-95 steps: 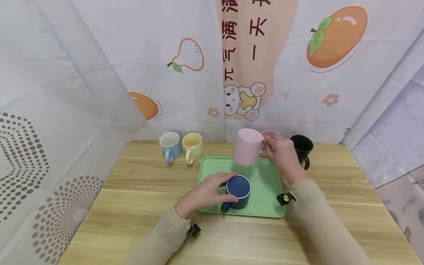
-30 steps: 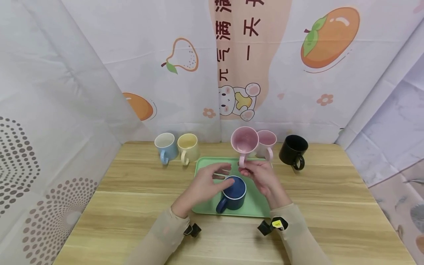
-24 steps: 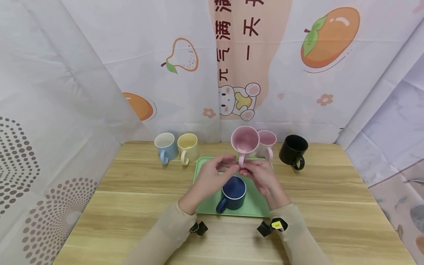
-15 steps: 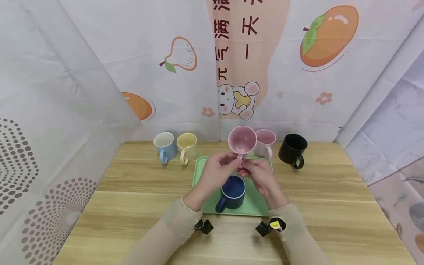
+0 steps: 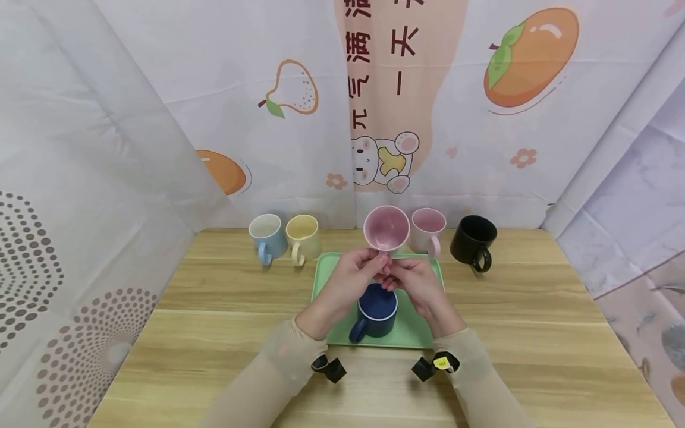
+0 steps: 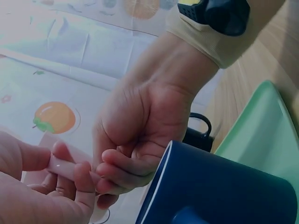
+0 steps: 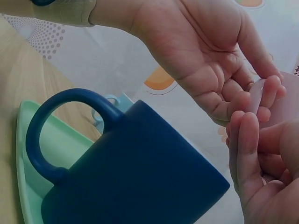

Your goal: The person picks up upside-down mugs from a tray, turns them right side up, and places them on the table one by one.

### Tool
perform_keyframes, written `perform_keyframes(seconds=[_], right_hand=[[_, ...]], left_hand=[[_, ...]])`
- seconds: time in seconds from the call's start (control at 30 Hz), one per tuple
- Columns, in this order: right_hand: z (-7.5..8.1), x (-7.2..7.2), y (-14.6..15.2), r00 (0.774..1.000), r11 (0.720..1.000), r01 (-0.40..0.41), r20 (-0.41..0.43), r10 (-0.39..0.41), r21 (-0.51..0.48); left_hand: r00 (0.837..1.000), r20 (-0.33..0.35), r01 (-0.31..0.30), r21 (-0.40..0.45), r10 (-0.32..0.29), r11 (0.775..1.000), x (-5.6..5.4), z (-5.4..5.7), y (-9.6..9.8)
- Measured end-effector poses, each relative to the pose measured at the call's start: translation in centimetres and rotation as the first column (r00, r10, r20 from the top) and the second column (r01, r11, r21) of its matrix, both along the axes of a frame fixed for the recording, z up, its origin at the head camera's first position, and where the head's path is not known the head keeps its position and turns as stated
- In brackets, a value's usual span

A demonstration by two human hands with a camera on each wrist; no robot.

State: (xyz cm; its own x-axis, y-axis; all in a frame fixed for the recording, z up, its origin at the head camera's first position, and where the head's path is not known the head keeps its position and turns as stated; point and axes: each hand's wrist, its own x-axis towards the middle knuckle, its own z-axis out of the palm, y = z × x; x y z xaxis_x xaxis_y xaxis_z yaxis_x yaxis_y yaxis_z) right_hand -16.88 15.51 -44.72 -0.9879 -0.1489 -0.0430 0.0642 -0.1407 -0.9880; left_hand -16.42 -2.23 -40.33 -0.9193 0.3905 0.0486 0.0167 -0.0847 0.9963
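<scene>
A pink mug [image 5: 386,229] hangs above the far part of the green tray [image 5: 411,333], tilted so that its inside faces the head view. My left hand [image 5: 345,284] pinches its handle between thumb and fingers. From the other side, my right hand [image 5: 424,288] also has its fingertips on the handle, close against the left fingers. In the left wrist view, the handle [image 6: 65,169] runs between the two hands. Below them on the tray stands a navy mug [image 5: 377,318], its handle turned toward the near left; neither hand touches it.
Along the back of the wooden table [image 5: 225,333] stand a light blue mug [image 5: 273,244], a yellow mug [image 5: 307,245], a second pink mug [image 5: 427,241] and a black mug [image 5: 471,244]. A printed curtain [image 5: 299,142] hangs directly behind them.
My left hand has gone from beside the navy mug up to the held pink mug's handle and taken hold. The right hand earlier lifted that mug and turned its handle nearer; it shifted slightly left.
</scene>
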Motion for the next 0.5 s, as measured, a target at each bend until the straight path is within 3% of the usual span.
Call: perform_keyframes(seconds=[0.23,0.4,0.5], right_hand=[[0.1,0.1,-0.3,1.000,1.000,0.005,0.001,-0.005,0.020],[0.4,0.4,-0.6,0.995,0.995,-0.047,-0.084,0.054,0.087],[0.8,0.7,-0.6,0.980,0.975,-0.073,-0.167,0.109,0.209]], left_hand=[[0.999,-0.012,-0.046,0.028,0.047,0.999,0.1,0.3,-0.1],[0.990,-0.052,-0.130,0.034,0.131,0.991,0.0,1.0,-0.4],[0.978,-0.079,-0.191,0.046,0.194,0.980,-0.4,1.2,-0.8]])
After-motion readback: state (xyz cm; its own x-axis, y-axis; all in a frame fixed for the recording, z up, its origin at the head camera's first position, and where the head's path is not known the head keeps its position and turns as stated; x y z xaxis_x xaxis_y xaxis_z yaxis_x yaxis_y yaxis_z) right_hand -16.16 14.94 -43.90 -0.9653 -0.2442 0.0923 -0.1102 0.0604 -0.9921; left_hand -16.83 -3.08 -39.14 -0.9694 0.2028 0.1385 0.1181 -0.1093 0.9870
